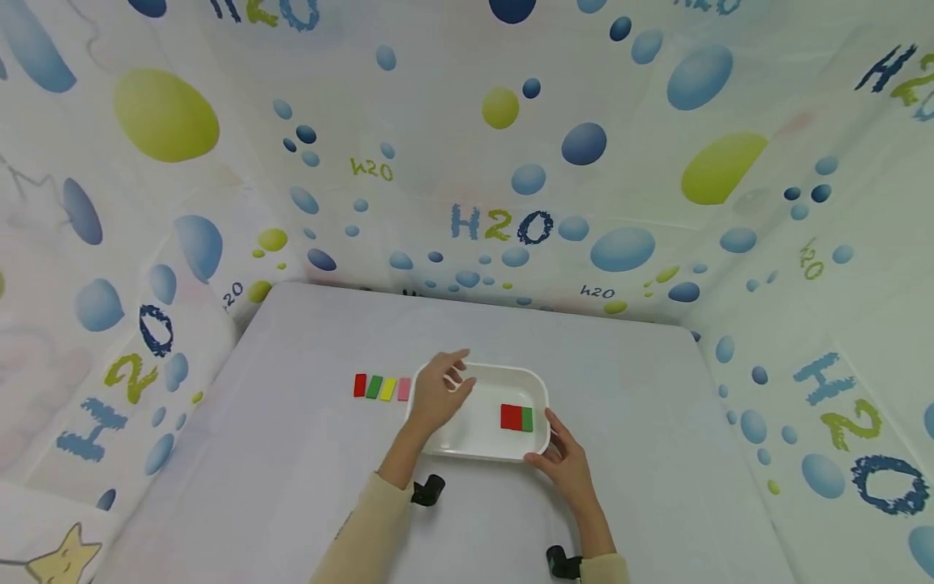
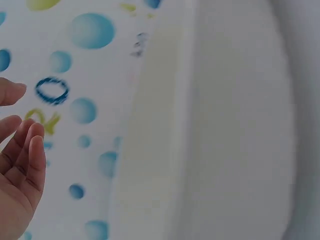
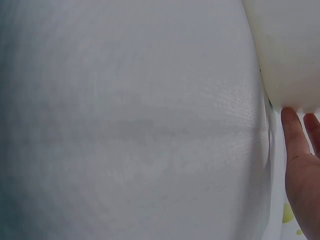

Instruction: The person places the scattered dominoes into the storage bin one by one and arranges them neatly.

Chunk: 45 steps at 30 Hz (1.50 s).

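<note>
A white tray [image 1: 481,442] with rounded corners rests on the table. Over its left end hovers my left hand [image 1: 439,393], fingers loosely bent and thumb apart, with nothing held; the left wrist view also shows the hand [image 2: 20,175] bare. At the near right corner my right hand [image 1: 565,458] holds the tray, thumb on the near side and fingers along the right side. In the right wrist view, the fingertips [image 3: 290,117] touch the tray's pale outer wall [image 3: 290,60]. Inside the tray a red piece [image 1: 511,417] lies against a narrower green piece [image 1: 527,419].
Left of the tray, a row of small flat pieces lies on the white table [image 1: 292,470]: red [image 1: 360,385], green [image 1: 374,387], yellow [image 1: 388,389] and pink [image 1: 404,389]. A patterned curtain [image 1: 409,186] stands behind the table and along its sides. Black wrist cameras [image 1: 429,490] hang by both forearms.
</note>
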Each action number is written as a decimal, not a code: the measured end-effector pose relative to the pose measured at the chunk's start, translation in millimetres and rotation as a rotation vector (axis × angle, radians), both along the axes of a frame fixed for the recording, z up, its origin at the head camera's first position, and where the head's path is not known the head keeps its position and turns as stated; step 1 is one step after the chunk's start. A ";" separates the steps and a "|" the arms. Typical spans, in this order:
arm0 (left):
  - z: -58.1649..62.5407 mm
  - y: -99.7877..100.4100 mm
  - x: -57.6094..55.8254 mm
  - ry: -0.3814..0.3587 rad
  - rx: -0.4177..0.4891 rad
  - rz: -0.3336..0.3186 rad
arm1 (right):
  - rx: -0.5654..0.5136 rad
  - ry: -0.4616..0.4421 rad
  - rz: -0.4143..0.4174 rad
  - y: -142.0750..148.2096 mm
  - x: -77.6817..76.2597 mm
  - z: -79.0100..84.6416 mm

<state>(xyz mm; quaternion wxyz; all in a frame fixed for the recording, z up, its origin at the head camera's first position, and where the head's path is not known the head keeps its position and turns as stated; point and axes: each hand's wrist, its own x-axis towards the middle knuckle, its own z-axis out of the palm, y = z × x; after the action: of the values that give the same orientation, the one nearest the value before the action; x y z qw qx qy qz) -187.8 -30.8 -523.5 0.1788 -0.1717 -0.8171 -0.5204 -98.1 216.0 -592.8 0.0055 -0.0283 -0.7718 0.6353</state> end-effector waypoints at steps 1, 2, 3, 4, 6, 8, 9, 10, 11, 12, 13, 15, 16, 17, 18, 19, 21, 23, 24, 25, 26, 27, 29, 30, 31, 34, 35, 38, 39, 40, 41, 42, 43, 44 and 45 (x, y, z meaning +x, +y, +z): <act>5.2 -8.3 -0.6 -0.002 0.018 0.025 | -0.003 -0.001 0.004 0.3 -0.3 -0.4; 10.7 -16.8 -0.6 -0.003 0.036 0.045 | -0.007 -0.005 0.005 0.5 -0.5 -0.3; 15.2 -25.3 -0.8 -0.006 0.050 0.064 | -0.006 -0.008 0.006 0.8 -0.9 -0.7; 19.4 -33.7 -1.1 -0.006 0.061 0.080 | -0.007 -0.008 0.007 0.9 -1.0 -0.6; 25.3 -50.0 -2.0 -0.002 0.065 0.113 | -0.007 -0.009 0.005 1.0 -1.1 -0.4; 27.9 -65.8 -3.9 0.008 0.057 0.143 | -0.004 -0.004 0.003 1.3 -1.0 -0.9; 27.8 -73.6 -4.9 0.009 0.047 0.160 | -0.001 -0.002 0.003 1.4 -1.1 -1.4; 27.4 -81.3 -5.7 0.010 0.034 0.179 | -0.002 -0.001 0.002 1.4 -0.9 -1.4; 26.5 -89.1 -6.2 0.005 0.024 0.199 | 0.000 -0.003 0.002 1.4 -1.0 -1.6; 25.1 -96.9 -6.9 -0.005 0.018 0.218 | -0.001 -0.002 0.003 1.2 -1.0 -1.4; 23.8 -104.4 -7.2 -0.022 0.015 0.234 | 0.000 -0.004 0.004 0.8 -0.9 -0.6; 19.8 -118.3 -7.8 -0.060 0.019 0.260 | -0.006 -0.017 0.002 0.2 -0.1 3.3; 17.3 -125.5 -7.9 -0.082 0.029 0.270 | -0.010 -0.021 0.004 -0.7 0.5 6.3; 14.7 -132.4 -7.9 -0.107 0.046 0.277 | -0.014 -0.025 0.006 -1.8 1.3 10.1; 11.3 -139.0 -8.1 -0.128 0.056 0.282 | -0.016 -0.027 0.009 -2.8 2.3 14.1; 7.3 -145.4 -8.2 -0.147 0.062 0.289 | -0.018 -0.030 0.011 -3.8 3.3 18.2; -1.0 -156.4 -8.3 -0.185 0.082 0.297 | -0.014 -0.031 0.017 -5.1 5.3 25.3; -9.9 -165.4 -8.3 -0.234 0.092 0.303 | -0.011 -0.025 0.024 -5.5 6.8 29.9; -14.3 -169.2 -8.2 -0.262 0.094 0.302 | -0.009 -0.024 0.026 -5.5 7.1 30.8; -18.6 -172.5 -8.0 -0.293 0.097 0.302 | -0.009 -0.020 0.027 -5.3 7.2 30.9; -22.9 -175.3 -8.0 -0.326 0.099 0.301 | -0.012 -0.020 0.029 -5.1 7.1 30.5; -26.7 -177.6 -7.7 -0.355 0.094 0.301 | -0.017 -0.021 0.030 -4.8 6.9 29.9; -33.8 -181.4 -7.4 -0.414 0.089 0.300 | -0.029 -0.022 0.030 -4.4 6.2 28.5; -37.4 -183.1 -7.6 -0.439 0.082 0.300 | -0.034 -0.024 0.030 -4.2 5.9 27.8; -41.1 -184.4 -7.6 -0.464 0.071 0.303 | -0.036 -0.025 0.030 -4.2 5.6 27.3; -50.2 -186.9 -7.9 -0.526 0.037 0.302 | -0.038 -0.029 0.029 -4.7 5.3 27.5; -53.1 -187.3 -8.2 -0.541 0.020 0.297 | -0.037 -0.029 0.027 -4.8 5.4 27.8; -61.9 -187.8 -9.9 -0.578 -0.018 0.284 | -0.037 -0.034 0.022 -5.5 5.7 29.3; -64.8 -188.0 -10.5 -0.587 -0.033 0.280 | -0.039 -0.036 0.021 -5.6 5.8 29.6; -67.2 -188.0 -11.0 -0.596 -0.043 0.274 | -0.040 -0.039 0.019 -5.7 6.0 29.9; -69.4 -187.9 -11.4 -0.600 -0.046 0.270 | -0.041 -0.042 0.019 -5.8 6.2 30.3; -71.2 -187.7 -11.9 -0.601 -0.052 0.270 | -0.042 -0.044 0.018 -5.9 6.3 30.4; -72.5 -187.3 -12.2 -0.605 -0.055 0.270 | -0.042 -0.045 0.018 -5.8 6.3 30.4; -73.5 -186.7 -12.3 -0.606 -0.061 0.268 | -0.040 -0.045 0.019 -5.8 6.3 30.3; -74.4 -186.1 -12.6 -0.604 -0.065 0.268 | -0.037 -0.045 0.018 -5.6 6.2 30.1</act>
<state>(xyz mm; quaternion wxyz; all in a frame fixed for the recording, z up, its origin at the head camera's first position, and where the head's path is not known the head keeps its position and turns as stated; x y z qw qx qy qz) -200.5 -216.9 -597.9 -0.0102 0.0935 -0.8648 -0.4932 -91.9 210.4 -562.8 -0.0181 -0.0356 -0.7601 0.6486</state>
